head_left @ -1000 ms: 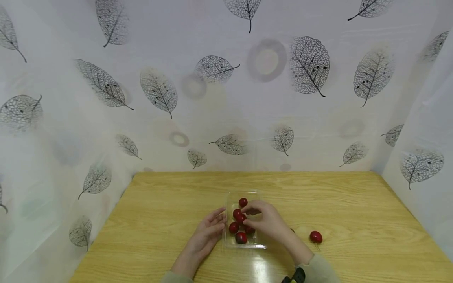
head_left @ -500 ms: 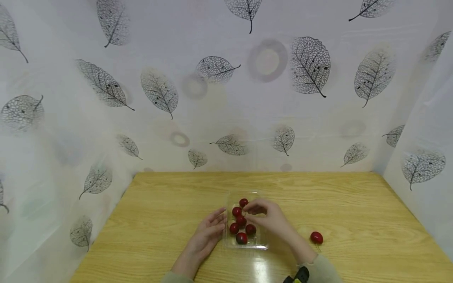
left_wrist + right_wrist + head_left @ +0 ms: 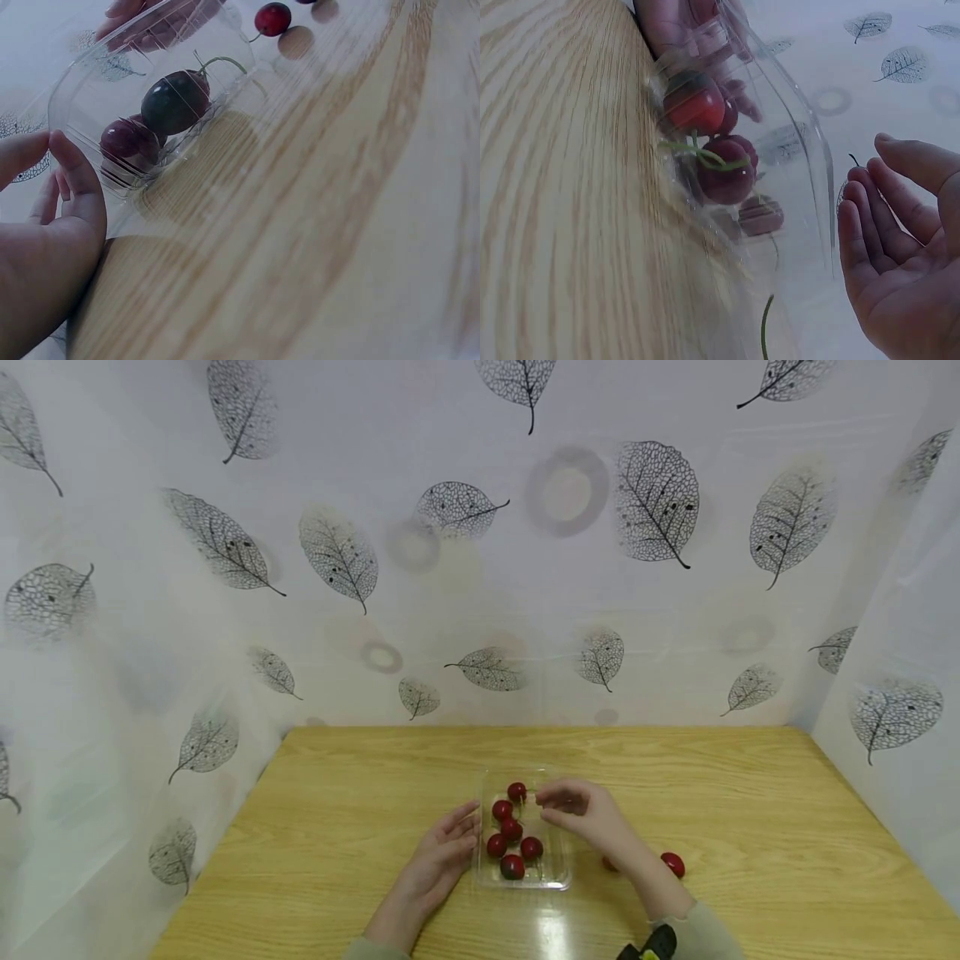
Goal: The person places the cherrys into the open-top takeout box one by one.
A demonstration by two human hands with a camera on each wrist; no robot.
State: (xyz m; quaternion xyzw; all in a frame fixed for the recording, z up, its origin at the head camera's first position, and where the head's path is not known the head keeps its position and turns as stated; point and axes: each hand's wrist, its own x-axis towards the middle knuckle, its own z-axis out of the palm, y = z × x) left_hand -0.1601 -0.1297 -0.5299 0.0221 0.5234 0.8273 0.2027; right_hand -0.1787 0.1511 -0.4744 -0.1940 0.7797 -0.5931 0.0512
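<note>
Several red cherries lie inside a clear plastic box (image 3: pixel 557 885) at the middle of the table; the one nearest me (image 3: pixel 512 866) has a dark patch. My left hand (image 3: pixel 438 860) rests at the box's left side with loose fingers, its fingertips right at the wall. Over the box's right edge hovers my right hand (image 3: pixel 588 814), thumb and fingers apart with nothing between them. In the right wrist view its palm (image 3: pixel 907 262) faces the box, and green stems (image 3: pixel 705 154) show on the cherries inside.
Right of the box, one cherry (image 3: pixel 672 864) lies on the wooden table (image 3: pixel 360 777). Another cherry (image 3: pixel 610 863) is partly hidden by the right forearm. Behind the table hangs a pale leaf-patterned sheet (image 3: pixel 345 693).
My right hand has drawn back to the right from over the cherries, its fingers parting from them. The forearm now overlaps the cherries on the table. My left hand stays in place.
</note>
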